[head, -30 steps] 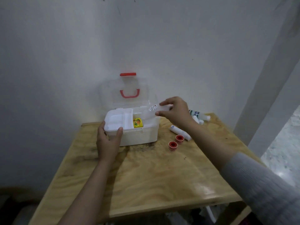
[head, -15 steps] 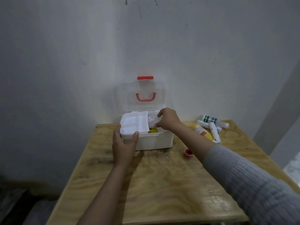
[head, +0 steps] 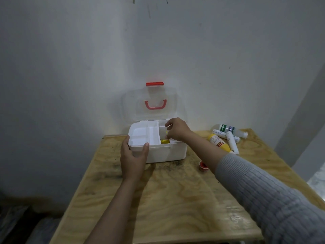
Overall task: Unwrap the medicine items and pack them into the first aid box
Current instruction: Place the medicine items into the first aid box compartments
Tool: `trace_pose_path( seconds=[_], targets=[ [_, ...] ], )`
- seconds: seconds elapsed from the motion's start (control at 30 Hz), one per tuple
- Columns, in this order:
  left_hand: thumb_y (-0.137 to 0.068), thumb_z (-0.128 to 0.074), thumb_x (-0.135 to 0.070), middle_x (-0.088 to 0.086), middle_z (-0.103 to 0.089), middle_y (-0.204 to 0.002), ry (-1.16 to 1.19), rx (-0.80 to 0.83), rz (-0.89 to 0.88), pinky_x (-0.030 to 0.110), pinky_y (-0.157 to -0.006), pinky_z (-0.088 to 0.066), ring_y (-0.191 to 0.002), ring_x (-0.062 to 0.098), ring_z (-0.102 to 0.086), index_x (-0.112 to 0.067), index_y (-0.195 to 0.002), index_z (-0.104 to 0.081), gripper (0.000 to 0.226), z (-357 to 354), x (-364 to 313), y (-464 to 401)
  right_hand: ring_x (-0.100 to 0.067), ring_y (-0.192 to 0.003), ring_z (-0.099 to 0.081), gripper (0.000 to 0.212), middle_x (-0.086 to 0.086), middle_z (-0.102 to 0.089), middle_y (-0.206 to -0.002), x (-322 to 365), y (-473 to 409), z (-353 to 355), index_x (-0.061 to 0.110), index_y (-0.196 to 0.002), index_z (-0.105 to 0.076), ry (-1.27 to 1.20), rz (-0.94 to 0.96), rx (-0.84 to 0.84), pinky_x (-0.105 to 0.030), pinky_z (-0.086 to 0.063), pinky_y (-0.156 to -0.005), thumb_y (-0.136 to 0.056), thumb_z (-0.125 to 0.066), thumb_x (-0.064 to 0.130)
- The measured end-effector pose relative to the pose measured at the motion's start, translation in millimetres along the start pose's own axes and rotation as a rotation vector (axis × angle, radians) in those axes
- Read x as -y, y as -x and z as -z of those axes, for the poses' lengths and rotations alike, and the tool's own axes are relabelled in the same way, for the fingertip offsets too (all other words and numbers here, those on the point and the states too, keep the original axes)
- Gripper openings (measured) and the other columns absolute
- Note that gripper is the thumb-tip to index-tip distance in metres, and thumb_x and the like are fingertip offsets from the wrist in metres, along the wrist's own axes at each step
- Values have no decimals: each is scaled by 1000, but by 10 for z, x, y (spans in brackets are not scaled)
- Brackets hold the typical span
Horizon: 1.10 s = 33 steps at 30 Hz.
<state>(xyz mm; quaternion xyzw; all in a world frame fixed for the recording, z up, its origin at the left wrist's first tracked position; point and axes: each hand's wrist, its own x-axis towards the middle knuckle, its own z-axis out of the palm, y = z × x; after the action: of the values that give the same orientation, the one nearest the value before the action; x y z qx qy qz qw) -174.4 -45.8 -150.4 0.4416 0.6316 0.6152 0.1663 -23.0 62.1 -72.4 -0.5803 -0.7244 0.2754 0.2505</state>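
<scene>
Left hand clamps the front-left corner of the open box on the counter. Right hand reaches into the box's right compartment, fingers curled; cannot tell if it grips anything. A yellow item lies in the box just beside it; tubes and a red cap lie to its right.

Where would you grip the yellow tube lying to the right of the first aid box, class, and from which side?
Grip the yellow tube across the middle of its body, coming down from above. It lies flat on the table, so its long sides are exposed. A white tube lies close on its right, so set the fingers carefully there.
</scene>
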Motion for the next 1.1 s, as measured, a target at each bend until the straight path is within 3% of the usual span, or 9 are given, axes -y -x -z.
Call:
trace_pose_path(
  seconds=[0.2, 0.3, 0.47, 0.63, 0.7, 0.9, 1.1],
  targets=[
    [-78, -69, -47, -3, -45, -139, 13, 1, -10, 46, -95, -50, -121, 13, -44, -29, -137, -35, 70, -1, 9, -3, -16, -82, -64, 25, -5, -69, -96, -120, 320, 296, 8, -96, -68, -176, 144, -315, -22, -47, -74, -72, -70, 4],
    [-78, -68, -48, -1, -44, -141, 9, 2, -16, 47, -97, -48, -125, 17, -44, -26, -139, -35, 72, 2, 21, -7, -10, -73, -62, 20, 1, -68, -89, -414, 574, 569, 9, -93, -70, -104, 161, -416, -12, -42, -66, -73, -69, 6],
    [-79, -69, -45, 1, -44, -143, 17, -1, -21, 47, -98, -48, -128, 21, -44, -22, -140, -36, 73, 0, 29, -9, -11, -77, -58, 18, -5, -72, -90, -1154, 964, 953, 8, -90, -71, 48, 12, -476, -20, -39, -71, -73, -68, 3],
    [-78, -71, -41, 0, -46, -141, 87, -27, -15, 33, -91, -47, -125, 19, -46, -24, -138, -39, 70, -9, 30, 6, -17, -76, -63, 19, -7, -73, -91, -1684, 1229, 971, 13, -90, -73, 139, -67, -441, -26, -43, -68, -71, -75, 16],
    [-78, -71, -40, 0, -46, -141, 93, -33, -12, 34, -92, -47, -125, 19, -46, -24, -138, -39, 70, -8, 27, 13, -18, -73, -64, 20, -5, -72, -92, -1761, 1259, 896, 14, -93, -73, 159, -87, -434, -26, -42, -64, -75, -72, 23],
    [-78, -73, -38, -1, -46, -140, 102, -38, 1, 29, -89, -46, -125, 18, -47, -23, -138, -40, 70, -8, -4, 11, -23, -73, -63, 15, -12, -70, -90, -1791, 1266, 710, 12, -91, -73, 186, -39, -521, -33, -50, -65, -79, -65, 18],
    [-78, -73, -36, -1, -46, -141, 95, -37, 14, 40, -96, -48, -126, 20, -46, -23, -138, -40, 70, 7, -23, 23, -20, -67, -62, 6, -7, -69, -75, -1772, 1243, 643, 12, -78, -71, 91, -17, -634, -31, -50, -63, -73, -69, 15]
  ],
)
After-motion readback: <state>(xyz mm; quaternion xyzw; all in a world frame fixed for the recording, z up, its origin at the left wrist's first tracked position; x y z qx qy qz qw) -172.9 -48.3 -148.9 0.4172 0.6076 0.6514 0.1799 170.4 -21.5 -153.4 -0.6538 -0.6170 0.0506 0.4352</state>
